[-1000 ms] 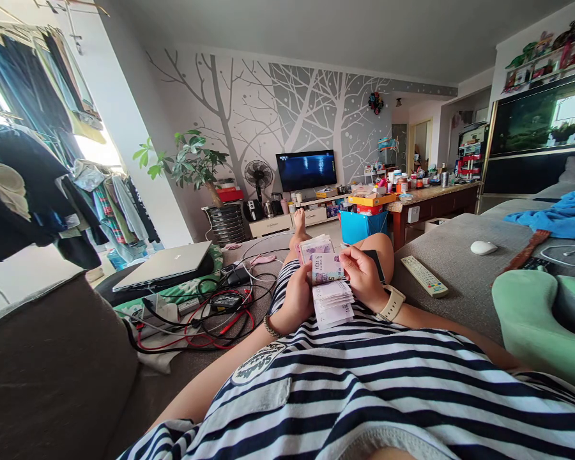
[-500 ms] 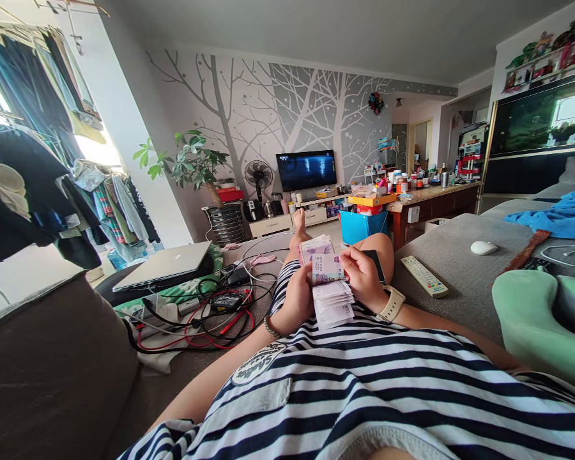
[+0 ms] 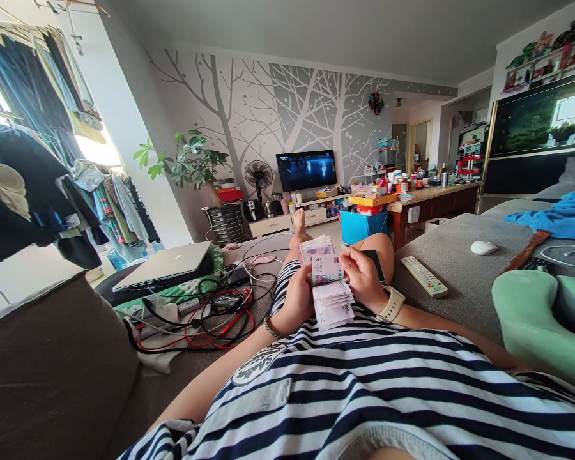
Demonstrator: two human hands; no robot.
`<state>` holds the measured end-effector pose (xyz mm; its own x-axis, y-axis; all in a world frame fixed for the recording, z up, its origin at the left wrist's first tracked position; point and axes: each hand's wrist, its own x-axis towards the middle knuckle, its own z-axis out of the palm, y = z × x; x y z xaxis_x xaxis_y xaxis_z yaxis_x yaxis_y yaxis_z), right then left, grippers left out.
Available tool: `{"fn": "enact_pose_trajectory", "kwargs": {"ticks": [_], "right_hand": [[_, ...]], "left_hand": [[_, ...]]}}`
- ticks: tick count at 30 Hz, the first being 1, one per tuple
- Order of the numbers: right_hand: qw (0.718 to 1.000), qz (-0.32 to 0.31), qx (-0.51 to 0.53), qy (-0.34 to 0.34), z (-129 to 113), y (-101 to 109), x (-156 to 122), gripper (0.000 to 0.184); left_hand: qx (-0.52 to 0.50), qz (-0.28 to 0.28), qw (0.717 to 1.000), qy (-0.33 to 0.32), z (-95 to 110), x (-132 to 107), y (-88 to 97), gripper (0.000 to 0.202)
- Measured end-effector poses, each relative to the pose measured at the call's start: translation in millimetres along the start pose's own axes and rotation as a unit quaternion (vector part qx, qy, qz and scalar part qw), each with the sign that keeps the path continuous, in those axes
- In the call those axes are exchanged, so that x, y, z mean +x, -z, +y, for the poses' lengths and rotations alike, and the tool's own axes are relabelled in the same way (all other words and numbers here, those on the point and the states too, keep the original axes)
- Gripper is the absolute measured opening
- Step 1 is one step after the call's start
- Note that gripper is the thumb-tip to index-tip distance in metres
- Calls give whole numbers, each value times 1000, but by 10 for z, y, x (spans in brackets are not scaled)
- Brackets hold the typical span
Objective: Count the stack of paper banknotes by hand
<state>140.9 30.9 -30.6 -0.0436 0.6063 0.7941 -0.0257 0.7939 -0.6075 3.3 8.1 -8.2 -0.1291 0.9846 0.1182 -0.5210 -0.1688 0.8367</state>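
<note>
I lie back on a grey sofa in a striped shirt. My left hand point(image 3: 298, 299) is closed round a bundle of banknotes point(image 3: 330, 300) held over my lap, its lower ends fanned downward. My right hand point(image 3: 363, 276), with a pale watch on the wrist, pinches the top purple note point(image 3: 326, 269) bent up from the bundle. A dark phone point(image 3: 376, 263) lies on my knee just behind the right hand.
A laptop point(image 3: 165, 263) and a tangle of red and black cables point(image 3: 211, 313) lie on the left. A remote point(image 3: 424, 276), a white mouse point(image 3: 483, 247) and a green cushion point(image 3: 544, 319) sit on the sofa at the right. A TV point(image 3: 306, 170) and cluttered table point(image 3: 426, 191) stand beyond.
Nearly nothing has moved; the top note sits bent a little further over in my right fingers, and the TV picture has changed.
</note>
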Motion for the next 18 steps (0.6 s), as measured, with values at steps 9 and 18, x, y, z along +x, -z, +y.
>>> {"fn": "enact_pose_trajectory", "kwargs": {"ticks": [9, 18], "right_hand": [[1000, -20, 17, 5, -18, 5, -21, 41], [999, 24, -23, -30, 67, -15, 25, 39]], "left_hand": [[-14, -77, 997, 21, -83, 110, 96, 17], [-8, -79, 997, 9, -51, 78, 77, 22]]}}
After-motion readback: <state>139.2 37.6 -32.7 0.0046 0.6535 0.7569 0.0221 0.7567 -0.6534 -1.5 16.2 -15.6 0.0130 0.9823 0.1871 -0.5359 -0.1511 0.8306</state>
